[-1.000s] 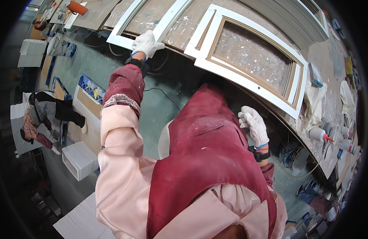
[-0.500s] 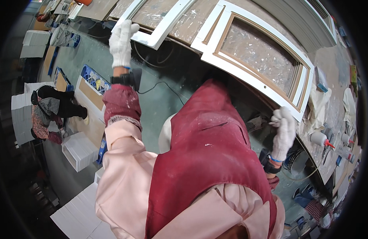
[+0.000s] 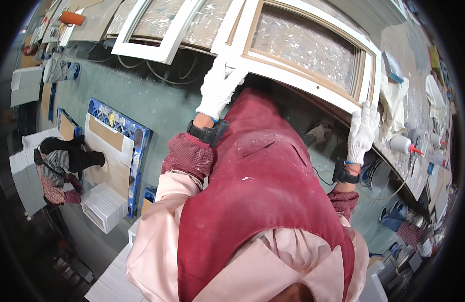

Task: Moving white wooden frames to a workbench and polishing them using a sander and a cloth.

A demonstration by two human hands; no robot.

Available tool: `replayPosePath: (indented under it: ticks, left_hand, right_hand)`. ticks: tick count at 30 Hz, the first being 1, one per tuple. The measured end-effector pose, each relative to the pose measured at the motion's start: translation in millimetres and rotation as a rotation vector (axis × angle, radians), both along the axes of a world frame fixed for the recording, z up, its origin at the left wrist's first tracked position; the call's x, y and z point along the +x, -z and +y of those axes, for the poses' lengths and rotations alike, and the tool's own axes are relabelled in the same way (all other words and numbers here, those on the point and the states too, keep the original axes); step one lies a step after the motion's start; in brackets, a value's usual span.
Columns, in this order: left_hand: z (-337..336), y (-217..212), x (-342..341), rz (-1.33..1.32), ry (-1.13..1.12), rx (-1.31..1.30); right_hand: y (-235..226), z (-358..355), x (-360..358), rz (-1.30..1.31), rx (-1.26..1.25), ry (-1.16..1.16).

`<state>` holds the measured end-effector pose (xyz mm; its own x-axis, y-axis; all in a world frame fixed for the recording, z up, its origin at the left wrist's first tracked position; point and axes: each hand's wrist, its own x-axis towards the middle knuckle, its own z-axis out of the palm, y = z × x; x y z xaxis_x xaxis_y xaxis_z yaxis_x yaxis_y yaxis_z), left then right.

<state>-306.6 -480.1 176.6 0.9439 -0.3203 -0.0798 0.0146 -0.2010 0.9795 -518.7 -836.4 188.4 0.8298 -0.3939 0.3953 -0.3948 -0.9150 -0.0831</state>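
Observation:
A white window-like frame (image 3: 293, 72) with brown inner edging lies on the paint-spattered workbench (image 3: 308, 40) in front of me. My left hand (image 3: 217, 90), in a white knitted glove, is at its near left corner. The thumb stands apart from the fingers, which reach over the frame's edge; their tips are hard to make out against the white. My right hand (image 3: 362, 128), gloved too, is at the near right corner, fingers stretched upward and slightly apart. Whether it presses on the frame I cannot tell. To the left, a second white frame (image 3: 167, 53) juts over the bench edge.
Right on the bench are a pale cloth (image 3: 393, 108), a white bottle with a red tip (image 3: 401, 145) and a block (image 3: 392, 67). At left, a person (image 3: 53, 168) bends by stacked white panels (image 3: 105, 206) and a blue pallet (image 3: 136, 166). A cable hangs under the bench.
My left hand has moved right, from the second frame to the larger frame's left corner. My right hand has risen slightly and its fingers have straightened. The view has shifted.

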Motion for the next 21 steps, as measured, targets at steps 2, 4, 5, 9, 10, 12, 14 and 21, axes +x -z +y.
replayPosePath:
  ticks: [2,4,5,9,10,12,14,21]
  left_hand:
    - [-7.7,7.0,-4.9,-0.048,-0.11,0.047]
    - [-13.0,-4.1,-9.0,0.029,-0.122,-0.087]
    - [-12.0,-2.1,-7.1,0.027,-0.137,-0.119]
    - [-6.8,-0.9,-2.1,0.074,-0.134,-0.258]
    - [-8.5,-5.5,-5.4,0.061,-0.14,-0.286]
    - [-4.2,-8.7,-15.7,0.077,-0.166,-0.321]
    - [4.2,-6.6,-24.8,0.15,-0.191,-0.294]
    - [27.5,-0.3,-39.9,0.19,-0.177,-0.367]
  right_hand:
    - [-1.2,4.0,-0.3,0.001,0.042,-0.031]
    - [-4.3,8.9,-2.7,-0.03,0.036,-0.076]
    - [-10.3,17.3,-1.9,-0.071,0.063,-0.09]
    - [-17.9,47.0,1.6,-0.153,0.174,-0.189]
    - [-15.3,54.8,2.2,-0.165,0.203,-0.225]
    - [-12.4,72.8,0.4,-0.126,0.231,-0.298]
    - [-35.7,92.3,13.9,0.136,0.368,-0.286]
    - [-2.9,116.3,-12.4,0.189,0.641,-0.459]
